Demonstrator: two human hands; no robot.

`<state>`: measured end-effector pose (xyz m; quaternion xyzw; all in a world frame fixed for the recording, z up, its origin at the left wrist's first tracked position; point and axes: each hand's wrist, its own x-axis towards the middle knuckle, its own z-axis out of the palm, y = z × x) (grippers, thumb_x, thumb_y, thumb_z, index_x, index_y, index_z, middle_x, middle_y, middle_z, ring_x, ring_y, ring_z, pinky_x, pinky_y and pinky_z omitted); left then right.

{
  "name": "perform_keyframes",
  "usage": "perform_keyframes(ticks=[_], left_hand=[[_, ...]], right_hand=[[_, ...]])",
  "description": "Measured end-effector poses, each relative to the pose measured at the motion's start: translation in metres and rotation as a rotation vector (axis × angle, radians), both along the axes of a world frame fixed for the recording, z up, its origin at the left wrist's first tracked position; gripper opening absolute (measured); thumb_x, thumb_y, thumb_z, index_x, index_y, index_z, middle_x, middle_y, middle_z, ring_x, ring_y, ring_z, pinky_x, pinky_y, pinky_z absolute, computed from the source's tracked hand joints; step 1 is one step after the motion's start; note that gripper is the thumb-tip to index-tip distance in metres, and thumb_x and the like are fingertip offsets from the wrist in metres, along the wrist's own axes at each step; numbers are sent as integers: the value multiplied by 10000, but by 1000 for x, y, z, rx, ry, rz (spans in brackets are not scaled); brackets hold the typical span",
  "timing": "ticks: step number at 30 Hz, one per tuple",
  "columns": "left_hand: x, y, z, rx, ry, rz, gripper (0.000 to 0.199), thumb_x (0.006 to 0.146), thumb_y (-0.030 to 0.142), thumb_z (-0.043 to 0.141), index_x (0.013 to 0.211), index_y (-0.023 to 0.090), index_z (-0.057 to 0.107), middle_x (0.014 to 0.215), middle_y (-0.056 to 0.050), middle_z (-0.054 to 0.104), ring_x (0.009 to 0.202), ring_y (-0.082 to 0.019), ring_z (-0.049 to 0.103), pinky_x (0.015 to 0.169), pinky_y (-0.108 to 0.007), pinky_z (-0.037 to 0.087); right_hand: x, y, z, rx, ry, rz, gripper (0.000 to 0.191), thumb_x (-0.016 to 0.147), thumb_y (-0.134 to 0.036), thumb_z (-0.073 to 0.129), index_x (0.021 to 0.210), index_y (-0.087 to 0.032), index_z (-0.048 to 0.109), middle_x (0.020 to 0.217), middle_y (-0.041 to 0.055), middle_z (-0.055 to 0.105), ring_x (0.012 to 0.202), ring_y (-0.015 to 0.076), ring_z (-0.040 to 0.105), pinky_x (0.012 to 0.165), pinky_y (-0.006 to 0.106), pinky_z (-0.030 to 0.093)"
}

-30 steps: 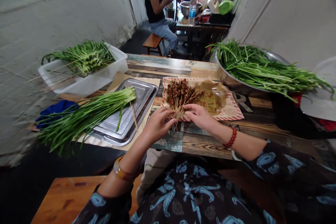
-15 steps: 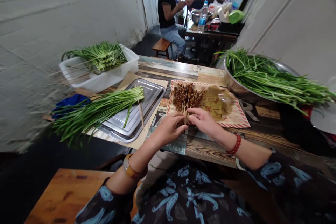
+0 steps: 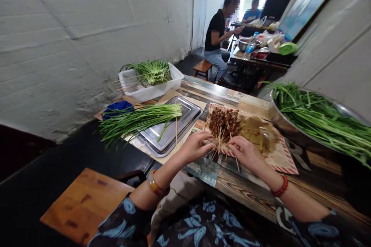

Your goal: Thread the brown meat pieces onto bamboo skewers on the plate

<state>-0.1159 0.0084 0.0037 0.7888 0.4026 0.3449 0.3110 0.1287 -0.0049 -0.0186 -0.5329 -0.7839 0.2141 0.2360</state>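
Note:
Several brown, glossy skewers of small food pieces (image 3: 224, 119) lie bunched on a striped-edge paper sheet (image 3: 285, 162), their bare sticks fanned toward me. My left hand (image 3: 198, 147) rests beside the stick ends on the left, thumb and fingers apart. On the other side, my right hand (image 3: 246, 152) pinches one skewer near its stick end. That stick pokes out below the fingers. Left of my hands, long green chives (image 3: 145, 117) lie across a metal tray lid (image 3: 187, 114), with a bare stick over its edge.
A white plastic tub (image 3: 175, 75) of trimmed greens stands at the back left, near a blue cloth (image 3: 118, 109). At the right sits a metal basin (image 3: 285, 123) heaped with chives. Two people sit further back by another table, and a wooden stool (image 3: 84, 204) is at lower left.
The view has swung left, shifting everything rightward. My hands have moved apart; the stick ends, gathered between them before, are now spread, and my right hand has one skewer.

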Motion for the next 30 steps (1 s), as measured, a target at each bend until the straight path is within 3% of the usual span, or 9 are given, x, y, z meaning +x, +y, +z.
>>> perform_keyframes(ticks=[5, 9, 14, 17, 20, 23, 27, 30], left_hand=[[-7, 15, -4, -81, -182, 201, 360, 833, 368, 635, 1119, 152, 677, 1112, -127, 691, 925, -211, 658, 726, -313, 532], [-4, 23, -15, -175, -341, 318, 496, 828, 446, 635, 1227, 153, 608, 1223, -145, 641, 1026, -230, 638, 834, -353, 521], [1, 27, -33, -199, -373, 398, 579, 822, 488, 633, 1297, 168, 542, 1337, -154, 564, 1200, -263, 556, 989, -411, 455], [6, 31, -40, -215, -420, 420, 567, 824, 483, 632, 1300, 192, 529, 1337, -134, 557, 1206, -246, 551, 990, -379, 459], [14, 33, -45, -253, -495, 434, 563, 830, 497, 625, 1296, 199, 517, 1308, -120, 564, 1186, -217, 561, 989, -333, 464], [22, 33, -47, -299, -570, 438, 608, 824, 532, 623, 1310, 193, 483, 1314, -127, 546, 1191, -209, 559, 998, -315, 462], [31, 30, -46, -326, -606, 443, 633, 844, 555, 584, 1335, 184, 434, 1370, -151, 508, 1258, -220, 528, 1039, -331, 441], [32, 28, -43, -330, -521, 418, 608, 888, 560, 515, 1362, 194, 408, 1410, -160, 491, 1293, -239, 513, 1035, -363, 452]], right_hand=[[4, -9, 27, -3, -74, 3, 278, 943, -334, 469, 1066, -225, 693, 1044, 73, 681, 931, 196, 632, 853, 346, 488], [38, -14, 37, 58, 0, -154, 313, 926, -352, 495, 1152, -206, 655, 1095, 84, 674, 904, 195, 641, 840, 350, 510], [114, -30, 17, 225, -101, -520, 455, 885, -404, 519, 1284, -195, 583, 1240, 139, 612, 962, 240, 636, 855, 400, 522], [143, -40, -2, 147, -72, -670, 535, 852, -442, 539, 1303, -156, 572, 1273, 171, 597, 985, 266, 642, 844, 423, 534], [148, -44, -14, 19, 52, -720, 520, 801, -408, 599, 1255, -154, 612, 1231, 148, 648, 1025, 266, 644, 924, 439, 509], [142, -43, -18, -83, 307, -713, 500, 748, -416, 691, 1182, -169, 658, 1161, 108, 702, 1051, 254, 651, 981, 419, 485], [131, -39, -15, -272, 738, -728, 439, 718, -443, 749, 1047, -157, 699, 1027, 92, 750, 909, 228, 713, 867, 359, 559], [126, -34, -14, -393, 901, -777, 311, 706, -366, 777, 919, -147, 720, 837, 91, 767, 725, 235, 736, 711, 345, 604]])
